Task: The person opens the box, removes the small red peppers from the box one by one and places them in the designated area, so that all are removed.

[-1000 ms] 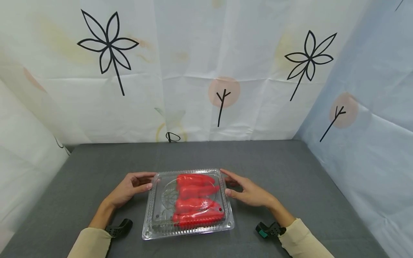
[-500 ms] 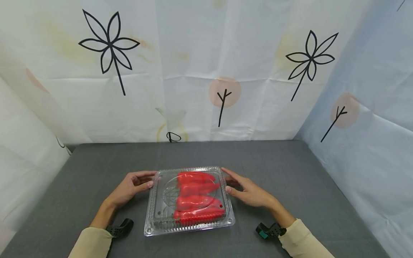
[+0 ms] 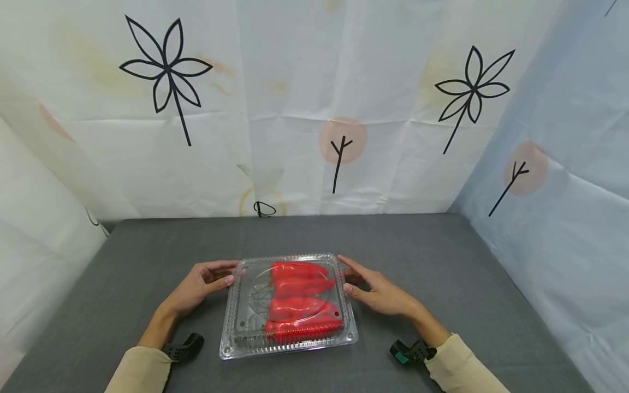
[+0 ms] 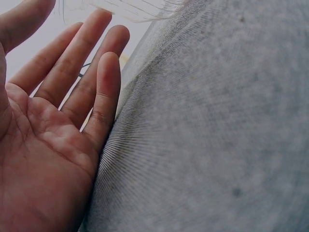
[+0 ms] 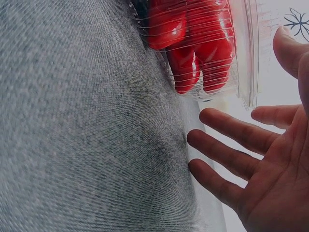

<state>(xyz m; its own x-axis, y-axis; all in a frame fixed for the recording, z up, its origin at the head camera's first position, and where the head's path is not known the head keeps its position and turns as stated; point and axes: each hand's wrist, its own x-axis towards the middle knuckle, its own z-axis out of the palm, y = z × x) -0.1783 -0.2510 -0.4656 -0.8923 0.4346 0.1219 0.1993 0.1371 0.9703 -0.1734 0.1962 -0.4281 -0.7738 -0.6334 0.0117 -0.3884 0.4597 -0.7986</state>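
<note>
A clear plastic clamshell box [image 3: 290, 349] sits on the grey table, its lid down, and several red peppers [image 3: 301, 308] lie in a row inside. At the box's far left corner is my left hand [image 3: 191, 286], with fingertips and thumb right at the rim. My right hand [image 3: 380, 292] stands at the far right corner, fingers extended along the side. Its wrist view has the ribbed box wall [image 5: 248, 58] close in front of the spread fingers. In the left wrist view, straight fingers [image 4: 65, 67] reach up to the box's edge.
Grey cloth [image 3: 417, 245] covers the table. White fabric walls with drawn plants [image 3: 339, 158] rise behind it and at both sides. A dark wrist strap with a camera mount [image 3: 184, 348] is on each forearm.
The box has slid slightly away from me within the first half second, then stayed still. Both hands have kept almost the same place beside it.
</note>
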